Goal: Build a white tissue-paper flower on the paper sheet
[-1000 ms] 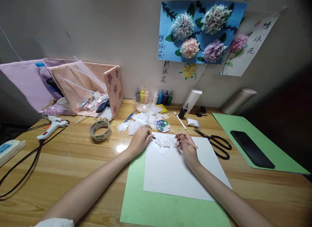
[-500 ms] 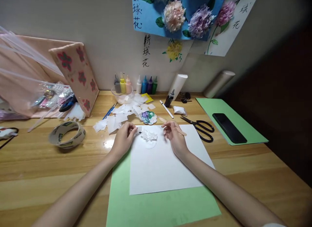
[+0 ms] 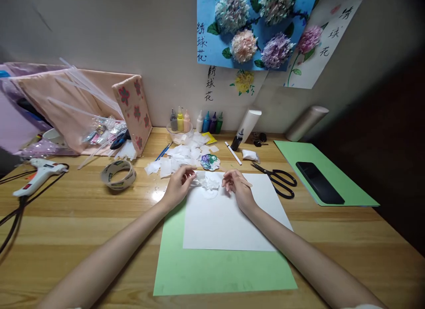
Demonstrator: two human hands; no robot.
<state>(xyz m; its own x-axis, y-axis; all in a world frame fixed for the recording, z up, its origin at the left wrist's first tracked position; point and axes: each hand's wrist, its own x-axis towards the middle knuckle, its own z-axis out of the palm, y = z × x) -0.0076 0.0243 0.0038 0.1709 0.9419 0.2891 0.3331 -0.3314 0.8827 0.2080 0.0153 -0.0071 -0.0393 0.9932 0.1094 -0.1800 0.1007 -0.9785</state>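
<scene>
My left hand [image 3: 179, 186] is at the upper left of a white sheet [image 3: 229, 225], thumb and fingers pinched together on a small piece of white tissue paper. Right beside its fingertips is a cluster of crumpled white tissue [image 3: 210, 182], sitting over a faint round outline on the sheet. My right hand [image 3: 239, 190] is on the other side of the cluster, fingers curled round a flat wooden stick [image 3: 246, 183] whose end sticks out past the knuckles. Beyond the hands lies a scalloped paper piece [image 3: 210, 162] painted purple and green.
Loose tissue squares [image 3: 181, 155] are scattered behind my left hand. Black-handled scissors [image 3: 282, 180] lie to the right, near a phone [image 3: 319, 182] on green card. A tape roll [image 3: 118, 175] and a glue gun [image 3: 40, 176] are at left. Paint bottles [image 3: 206, 122] line the wall.
The view has turned left and the glue gun has come into sight. My left hand's tissue piece has come up against the crumpled cluster. The right hand still holds the stick.
</scene>
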